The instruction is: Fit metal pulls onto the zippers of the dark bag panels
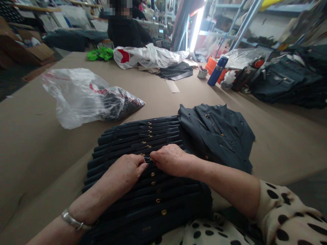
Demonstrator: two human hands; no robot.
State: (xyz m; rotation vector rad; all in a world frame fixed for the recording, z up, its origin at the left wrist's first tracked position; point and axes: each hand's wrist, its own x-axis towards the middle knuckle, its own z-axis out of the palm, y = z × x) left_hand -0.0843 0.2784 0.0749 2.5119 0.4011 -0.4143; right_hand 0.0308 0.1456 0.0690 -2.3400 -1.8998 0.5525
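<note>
A row of overlapping dark blue-black leather-like panels (114,200) lies in front of me, each with a small gold ring or zipper fitting (153,174) near its middle. Over the middle of the row, my left hand (126,168) is closed in a pinch. My right hand (168,158) pinches directly opposite, its fingertips almost touching the left ones. A small thin strip (146,158) shows between the fingertips at one of the gold fittings; its ends are hidden by my fingers. Thin dark strips hang at the fittings farther up, while the nearer ones show gold rings.
Right of the row lies a heap of matching dark pieces (217,126). A clear plastic bag (76,98) with dark contents is at the left. Farther back are a white bag (153,56), green plastic (100,53), a blue bottle (217,71) and dark bags (286,80). A person (126,30) sits beyond the table.
</note>
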